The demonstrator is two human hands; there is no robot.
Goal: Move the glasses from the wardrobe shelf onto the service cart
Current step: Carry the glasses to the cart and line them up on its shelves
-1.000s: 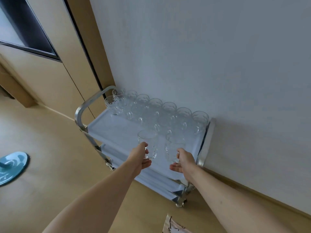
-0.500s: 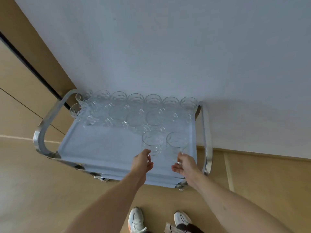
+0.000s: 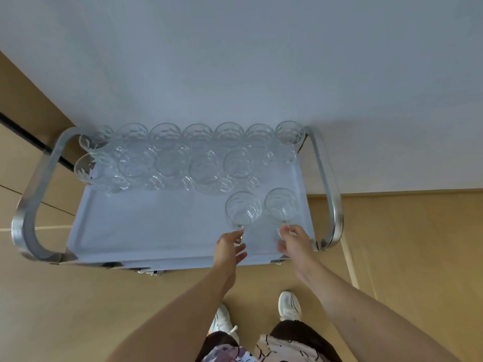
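Note:
The service cart's pale blue top tray [image 3: 146, 231] carries several clear handled glasses [image 3: 201, 155] in two rows along its far side. Two more glasses stand apart at the front right of the tray. My left hand [image 3: 230, 248] pinches the handle of the left glass [image 3: 243, 209]. My right hand [image 3: 296, 242] pinches the handle of the right glass [image 3: 281, 205]. Both of these glasses are upright, with their bases on or just above the tray. The wardrobe shelf is out of view.
Chrome loop handles rise at the cart's left end [image 3: 31, 199] and right end [image 3: 329, 189]. The cart stands against a white wall [image 3: 235, 61]. Wooden panels [image 3: 18, 105] are at the left, and wooden floor [image 3: 405, 244] lies around my white shoes [image 3: 288, 305].
My view has swung down over the cart. Both hands have lowered their glasses to the tray's front right, and they keep hold of the handles.

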